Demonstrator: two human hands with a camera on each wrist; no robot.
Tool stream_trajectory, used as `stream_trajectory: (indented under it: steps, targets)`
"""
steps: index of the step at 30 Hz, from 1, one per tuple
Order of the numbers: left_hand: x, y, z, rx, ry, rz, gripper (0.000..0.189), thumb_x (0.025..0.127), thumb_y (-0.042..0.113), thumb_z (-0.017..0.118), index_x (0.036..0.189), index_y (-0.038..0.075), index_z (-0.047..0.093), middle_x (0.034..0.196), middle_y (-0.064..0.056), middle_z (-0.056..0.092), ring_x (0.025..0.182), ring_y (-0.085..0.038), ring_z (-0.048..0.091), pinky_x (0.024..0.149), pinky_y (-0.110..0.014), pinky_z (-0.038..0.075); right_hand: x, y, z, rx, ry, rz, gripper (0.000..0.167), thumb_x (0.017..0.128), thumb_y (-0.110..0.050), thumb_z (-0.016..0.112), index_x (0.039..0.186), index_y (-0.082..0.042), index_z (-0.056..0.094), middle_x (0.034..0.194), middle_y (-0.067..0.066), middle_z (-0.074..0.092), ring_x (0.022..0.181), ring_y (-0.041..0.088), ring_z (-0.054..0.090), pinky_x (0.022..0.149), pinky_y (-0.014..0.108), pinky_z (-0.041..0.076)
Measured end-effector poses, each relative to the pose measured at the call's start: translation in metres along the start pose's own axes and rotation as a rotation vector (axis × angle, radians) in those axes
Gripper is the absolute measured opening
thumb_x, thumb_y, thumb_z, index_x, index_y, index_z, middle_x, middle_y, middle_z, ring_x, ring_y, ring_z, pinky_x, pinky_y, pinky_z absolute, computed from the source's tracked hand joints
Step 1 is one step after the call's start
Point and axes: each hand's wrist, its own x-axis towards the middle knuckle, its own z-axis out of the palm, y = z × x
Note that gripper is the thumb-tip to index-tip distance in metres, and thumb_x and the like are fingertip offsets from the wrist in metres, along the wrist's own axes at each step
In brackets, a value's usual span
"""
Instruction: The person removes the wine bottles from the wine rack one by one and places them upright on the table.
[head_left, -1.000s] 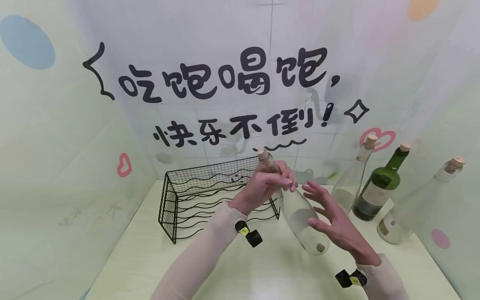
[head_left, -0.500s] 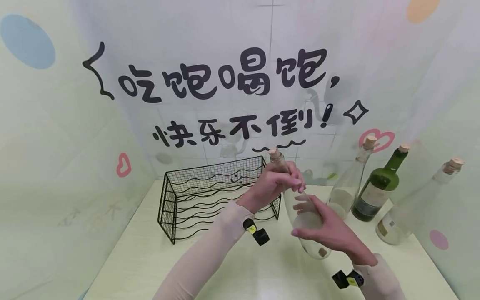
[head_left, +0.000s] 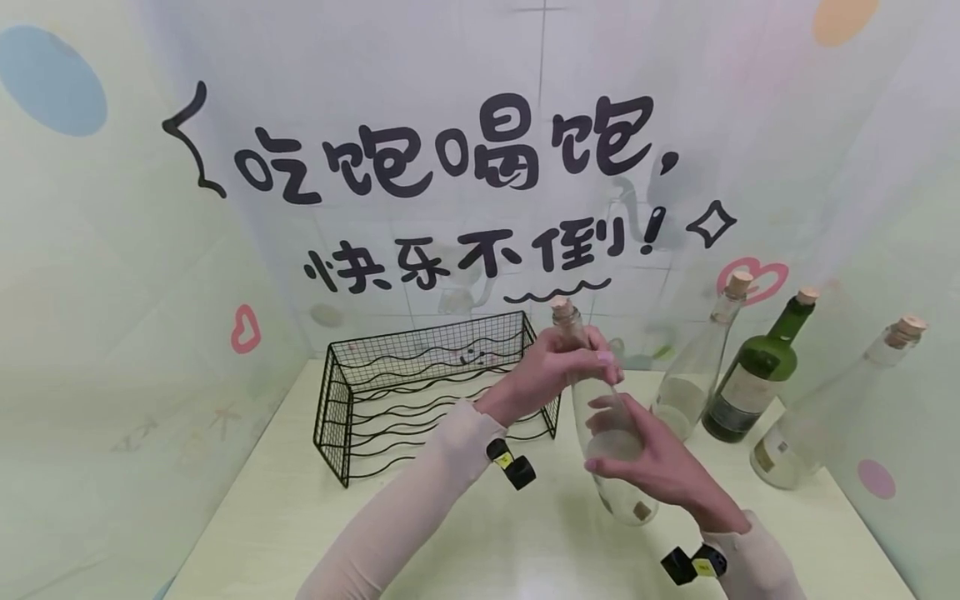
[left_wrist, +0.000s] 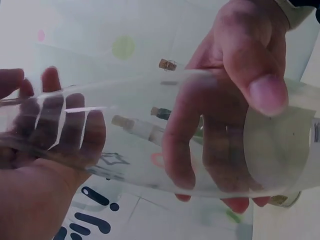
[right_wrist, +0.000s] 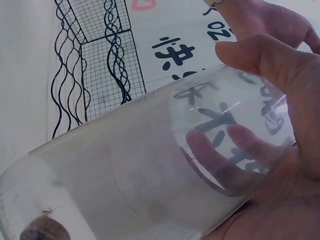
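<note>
Both hands hold a clear glass bottle (head_left: 621,498) with a cork (head_left: 561,304), tilted above the table. My left hand (head_left: 555,372) grips its neck just under the cork. My right hand (head_left: 648,462) wraps round its frosted body lower down. In the left wrist view the bottle (left_wrist: 135,125) runs across the frame, with the left hand (left_wrist: 45,135) behind the glass and the right hand (left_wrist: 235,90) curled over it. The right wrist view shows the bottle (right_wrist: 115,170) close up, held by the right hand (right_wrist: 285,110).
A black wire rack (head_left: 420,392) stands on the pale table (head_left: 285,517) at the back left, also seen as the rack (right_wrist: 95,65). Three corked bottles lean at the right: a clear one (head_left: 701,367), a green one (head_left: 753,375), another clear one (head_left: 825,417). Walls enclose three sides.
My right hand, open beside the bottle a second ago, now grips its body. The bottle has swung more upright and shifted slightly right with the left hand.
</note>
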Motion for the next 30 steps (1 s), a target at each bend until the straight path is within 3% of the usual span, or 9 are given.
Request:
stream_trajectory:
  steps: [3,5,8,12,16,22,30]
  targets:
    - [-0.001,0.001,-0.003,0.085,-0.036,0.004,0.009,0.098,0.0,0.055,0.101,-0.004,0.063,0.095,-0.007,0.073,0.098,-0.014,0.07,0.1,-0.034,0.054,-0.001,0.001,-0.001,-0.007,0.0,-0.023,0.068,0.083,-0.027,0.086,0.14,-0.02,0.051,0.121,0.01,0.07,0.102,0.017,0.068,0.08,0.027,0.056]
    - [-0.001,0.001,-0.005,0.153,-0.07,0.002,0.02,0.098,0.004,0.056,0.114,-0.008,0.061,0.107,-0.016,0.074,0.105,-0.013,0.069,0.104,-0.035,0.052,-0.001,0.001,-0.002,-0.011,0.005,-0.038,0.067,0.083,-0.026,0.086,0.14,-0.02,0.051,0.12,0.009,0.071,0.102,0.016,0.068,0.08,0.026,0.056]
    - [-0.003,0.003,-0.009,0.234,-0.123,-0.015,0.036,0.098,0.008,0.059,0.132,-0.005,0.057,0.127,-0.024,0.068,0.12,-0.012,0.066,0.109,-0.034,0.048,-0.002,0.001,-0.003,-0.008,0.01,-0.049,0.067,0.083,-0.024,0.085,0.14,-0.018,0.05,0.12,0.009,0.07,0.101,0.016,0.067,0.079,0.026,0.056]
    - [-0.007,0.004,-0.015,0.298,-0.147,-0.055,0.049,0.097,0.009,0.062,0.145,0.005,0.051,0.145,-0.018,0.06,0.132,-0.015,0.06,0.11,-0.035,0.049,-0.003,0.0,-0.005,0.025,0.01,-0.024,0.065,0.084,-0.022,0.085,0.138,-0.019,0.05,0.121,0.01,0.069,0.099,0.019,0.066,0.075,0.029,0.057]
    - [-0.011,0.005,-0.022,0.365,-0.102,-0.08,0.054,0.097,0.01,0.066,0.148,0.011,0.05,0.152,-0.008,0.054,0.137,-0.015,0.056,0.111,-0.034,0.049,-0.003,-0.001,-0.009,0.071,0.023,0.014,0.063,0.083,-0.02,0.085,0.137,-0.02,0.051,0.122,0.012,0.069,0.098,0.021,0.066,0.074,0.031,0.057]
    - [-0.023,0.007,-0.037,0.578,-0.011,-0.095,0.061,0.096,0.024,0.071,0.152,0.023,0.047,0.156,0.008,0.048,0.145,-0.008,0.044,0.119,-0.036,0.041,-0.009,-0.001,-0.018,0.089,0.068,0.026,0.065,0.084,-0.016,0.085,0.139,-0.018,0.05,0.123,0.013,0.069,0.097,0.016,0.067,0.075,0.03,0.056]
    - [-0.048,0.004,-0.058,0.858,0.148,-0.185,0.067,0.09,0.052,0.074,0.15,0.041,0.045,0.157,0.019,0.043,0.15,-0.017,0.04,0.121,-0.049,0.037,-0.019,0.001,-0.033,0.038,0.131,0.036,0.065,0.086,-0.018,0.083,0.143,-0.021,0.05,0.123,0.002,0.07,0.099,0.007,0.066,0.081,0.024,0.052]
